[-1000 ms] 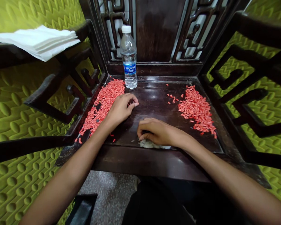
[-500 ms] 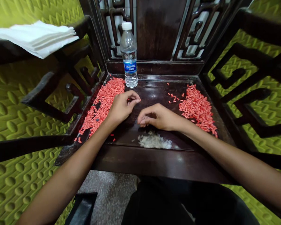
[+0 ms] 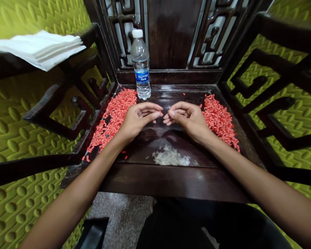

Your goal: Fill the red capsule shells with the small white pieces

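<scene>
My left hand (image 3: 136,119) pinches a tiny red piece (image 3: 159,112) between thumb and forefinger above the middle of the dark wooden seat (image 3: 171,181). My right hand (image 3: 190,117) hovers just to its right, fingers loosely curled, fingertips almost touching the left hand's; nothing shows in it. A large heap of small red pieces (image 3: 114,114) lies along the seat's left side, and a second red heap (image 3: 219,119) on the right, partly behind my right hand. Near the front edge sits a small pile of white bits (image 3: 171,158).
A plastic water bottle (image 3: 140,65) stands upright at the back of the seat, beside the left heap. Folded white napkins (image 3: 38,48) rest on the left armrest. Carved wooden arms (image 3: 269,114) and a backrest enclose the seat. Green padded flooring surrounds it.
My right hand lifted off the white pile at the front edge and moved back and up to meet my left hand. The left hand shifted slightly right, now showing a red piece at its fingertips.
</scene>
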A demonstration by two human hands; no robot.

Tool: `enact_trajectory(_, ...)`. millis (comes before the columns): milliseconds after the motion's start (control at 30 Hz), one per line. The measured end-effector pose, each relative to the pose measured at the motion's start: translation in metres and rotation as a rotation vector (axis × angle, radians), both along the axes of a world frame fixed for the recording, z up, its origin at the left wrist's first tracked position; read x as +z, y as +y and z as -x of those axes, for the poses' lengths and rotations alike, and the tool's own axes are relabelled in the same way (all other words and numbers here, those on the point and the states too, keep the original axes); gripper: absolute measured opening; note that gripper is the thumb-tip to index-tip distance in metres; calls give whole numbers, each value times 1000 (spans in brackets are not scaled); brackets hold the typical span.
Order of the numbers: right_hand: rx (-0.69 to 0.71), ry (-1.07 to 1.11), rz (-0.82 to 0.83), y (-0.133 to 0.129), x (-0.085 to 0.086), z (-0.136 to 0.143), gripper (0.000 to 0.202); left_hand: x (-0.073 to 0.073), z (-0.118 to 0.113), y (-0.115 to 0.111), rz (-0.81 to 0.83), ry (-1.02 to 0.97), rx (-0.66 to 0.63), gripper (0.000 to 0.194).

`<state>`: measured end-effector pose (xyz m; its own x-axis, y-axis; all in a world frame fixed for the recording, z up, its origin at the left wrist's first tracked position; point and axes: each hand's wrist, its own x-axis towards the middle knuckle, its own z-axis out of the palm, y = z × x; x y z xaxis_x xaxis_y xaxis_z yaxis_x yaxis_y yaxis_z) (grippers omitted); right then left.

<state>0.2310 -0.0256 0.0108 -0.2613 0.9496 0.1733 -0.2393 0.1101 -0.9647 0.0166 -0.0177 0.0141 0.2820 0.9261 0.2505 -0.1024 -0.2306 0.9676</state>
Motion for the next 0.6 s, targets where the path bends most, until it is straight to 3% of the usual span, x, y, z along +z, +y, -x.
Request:
enact_trajectory(167, -90, 8, -50, -4, 5, 2, 41, 4, -2, -3, 33, -56, -27, 32)
enact_trajectory(333, -89, 24, -25, -9, 8, 6, 43, 5, -3, -6, 148, -135, -55, 36)
enact_trajectory(600, -121, -1, -128, -15, 15, 11, 41, 1, -6, -5, 107, -109, -69, 33)
